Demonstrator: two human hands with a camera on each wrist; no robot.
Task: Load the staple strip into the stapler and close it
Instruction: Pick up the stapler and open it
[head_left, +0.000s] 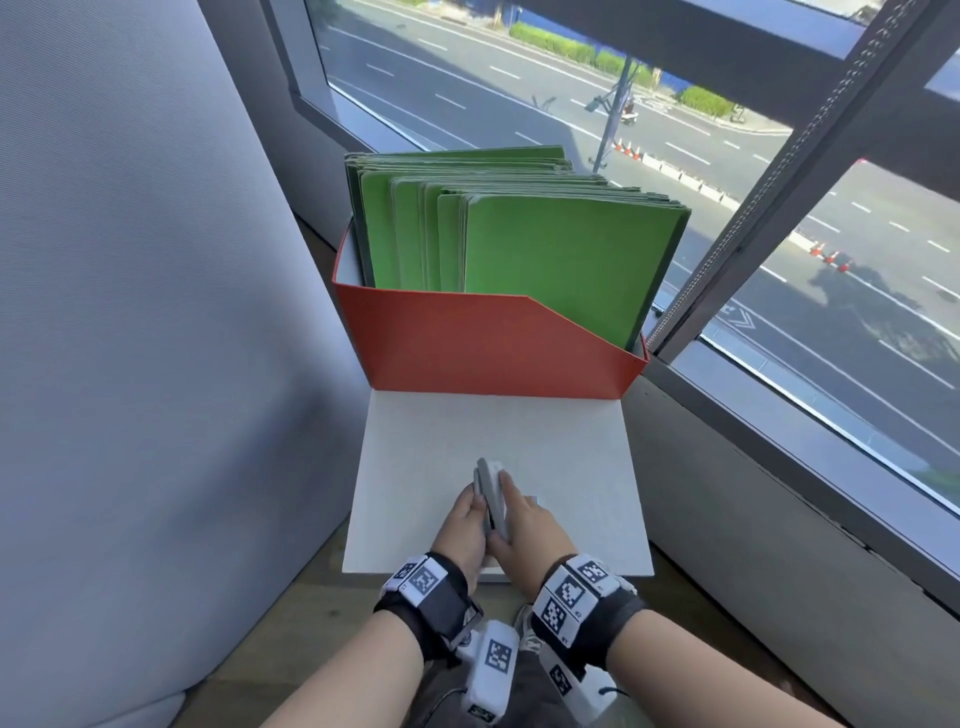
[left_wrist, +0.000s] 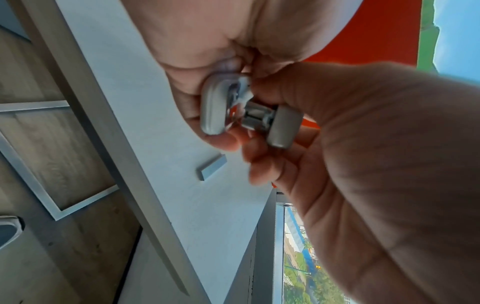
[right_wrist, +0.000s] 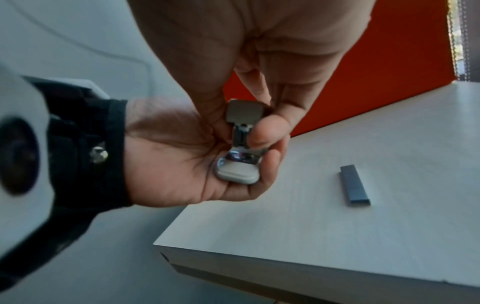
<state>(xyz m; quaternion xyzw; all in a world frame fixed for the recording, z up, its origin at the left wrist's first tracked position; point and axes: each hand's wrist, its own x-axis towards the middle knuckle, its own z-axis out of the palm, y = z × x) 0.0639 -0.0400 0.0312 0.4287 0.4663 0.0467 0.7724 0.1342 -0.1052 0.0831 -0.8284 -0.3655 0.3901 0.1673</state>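
Observation:
A small grey stapler (head_left: 491, 488) is held above the white table (head_left: 441, 441) by both hands. It is hinged open, with the metal magazine (right_wrist: 241, 133) showing between its two grey halves. My left hand (head_left: 462, 519) cradles the lower half (right_wrist: 236, 171) in curled fingers. My right hand (head_left: 527, 522) pinches the upper half (right_wrist: 244, 111) between thumb and fingers. The dark grey staple strip (right_wrist: 354, 186) lies loose on the table, to the right of the hands and untouched; the left wrist view also shows the strip (left_wrist: 211, 167).
An orange file box (head_left: 483, 348) full of green folders (head_left: 545, 260) stands at the table's far edge. A grey padded wall (head_left: 130, 312) rises on the left and a window (head_left: 779, 208) on the right. The table's near edge (right_wrist: 285, 259) lies just below the hands.

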